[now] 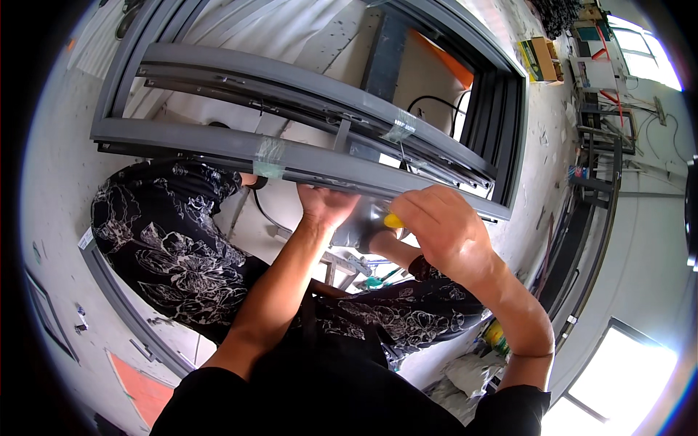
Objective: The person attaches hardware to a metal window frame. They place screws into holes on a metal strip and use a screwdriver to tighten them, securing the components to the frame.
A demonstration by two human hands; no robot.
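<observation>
One big dark grey frame (120,73) takes up most of what's in front of me, and the person working on it, in a black top (313,385) and black trousers with a pale floral print (167,247), is right up against its near edge, knees apart. Two long grey bars run across: the near bar (320,161) goes along that near edge from the left corner almost to the right one, and the second bar (313,89) sits further in, roughly parallel. Off the frame's far right corner there's an open cardboard box (542,58) on the floor. Now the hands. Right hand (447,229) is at the near edge, towards the near right corner, fingers curled in a grip, back of the hand up. Left hand (327,203) is palm up around the middle of that edge, its fingers running in under the near bar, so I can't tell if they're spread or pinching anything. Each bar has a strip of clear greenish tape (269,156) round it. Smallest of the lot is a yellow piece (393,220) poking out of the right hand's grip, mostly hidden, so no clue what it belongs to
</observation>
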